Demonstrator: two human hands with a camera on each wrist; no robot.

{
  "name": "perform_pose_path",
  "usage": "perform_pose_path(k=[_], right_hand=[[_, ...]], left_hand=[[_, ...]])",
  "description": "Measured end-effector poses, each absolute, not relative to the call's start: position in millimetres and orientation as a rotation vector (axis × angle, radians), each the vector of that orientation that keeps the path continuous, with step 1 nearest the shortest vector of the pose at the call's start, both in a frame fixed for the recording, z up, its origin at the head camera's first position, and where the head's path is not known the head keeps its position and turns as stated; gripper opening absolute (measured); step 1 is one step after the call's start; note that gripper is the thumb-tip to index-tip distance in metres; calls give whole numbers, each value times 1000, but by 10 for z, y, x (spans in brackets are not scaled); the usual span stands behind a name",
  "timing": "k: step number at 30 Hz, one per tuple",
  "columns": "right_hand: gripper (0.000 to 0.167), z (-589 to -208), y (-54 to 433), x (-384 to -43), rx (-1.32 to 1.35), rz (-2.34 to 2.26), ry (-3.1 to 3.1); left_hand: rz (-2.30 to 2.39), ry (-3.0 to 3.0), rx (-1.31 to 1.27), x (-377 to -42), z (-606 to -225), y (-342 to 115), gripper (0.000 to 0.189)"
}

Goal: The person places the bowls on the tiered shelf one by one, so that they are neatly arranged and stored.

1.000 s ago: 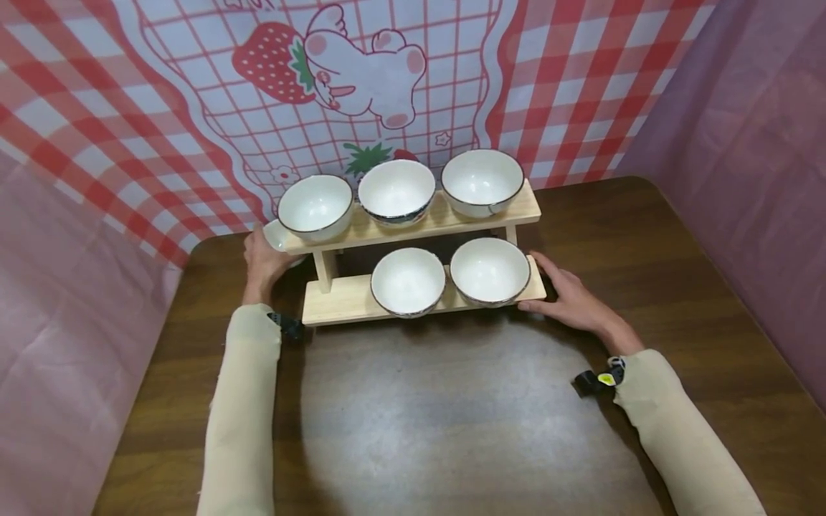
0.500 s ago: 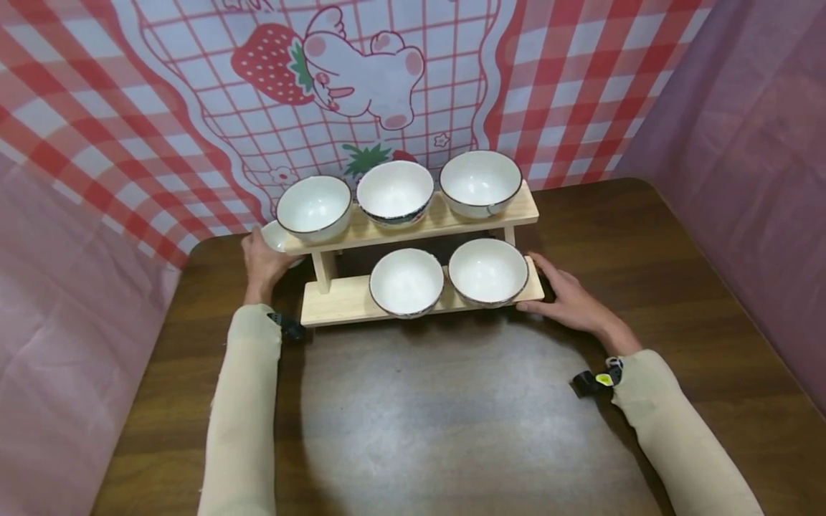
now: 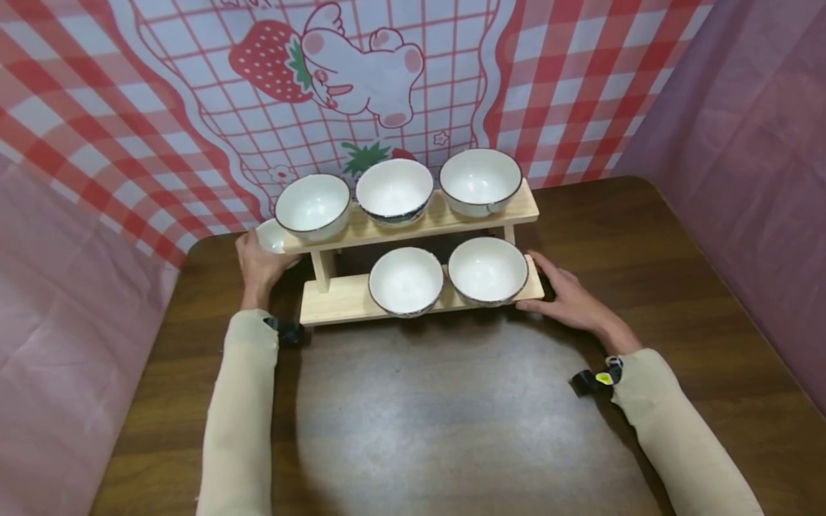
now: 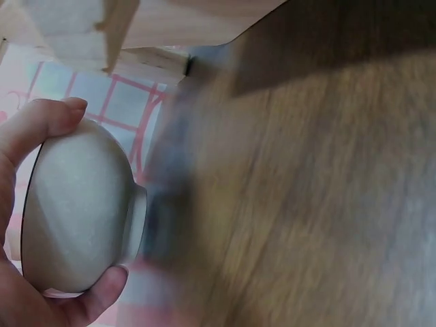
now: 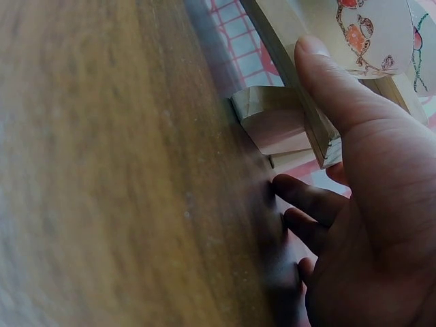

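Note:
My left hand grips a white bowl at the left end of a two-tier wooden rack. In the left wrist view the bowl is tipped on its side, thumb and fingers across its rim and wall; in the head view the rack's upper board partly hides it. At the other end, my right hand holds the lower board's right tip, thumb along the front edge and fingers beyond it. Close to that thumb sits a white bowl with a red and brown pattern outside. Another bowl stands beside it.
Three bowls line the upper board, at left, middle and right. A red-checked cloth hangs right behind the rack. The brown wooden table extends in front, with pink curtains at the sides.
My left hand has shifted slightly left with its bowl, so more of the bowl shows past the rack. The right hand and the rack stay practically where they were.

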State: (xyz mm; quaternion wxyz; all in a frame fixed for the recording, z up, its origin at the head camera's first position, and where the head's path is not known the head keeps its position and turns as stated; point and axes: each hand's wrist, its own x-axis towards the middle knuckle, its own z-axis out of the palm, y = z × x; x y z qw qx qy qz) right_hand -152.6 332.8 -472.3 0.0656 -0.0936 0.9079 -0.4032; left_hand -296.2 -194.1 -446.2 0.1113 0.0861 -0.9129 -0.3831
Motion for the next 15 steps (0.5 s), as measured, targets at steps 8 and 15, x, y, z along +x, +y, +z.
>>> perform_pose_path(k=[8,15], right_hand=[[99,-4719,3329,-1542,-292,-1217,2740],[100,-4729,3321,-1535,-286,-1217,2738]], left_hand=[[-1115,-2656,262,-2852,-4431,-2036,102],[-1096,-2654,287,-2730,-4426,-2097,107]])
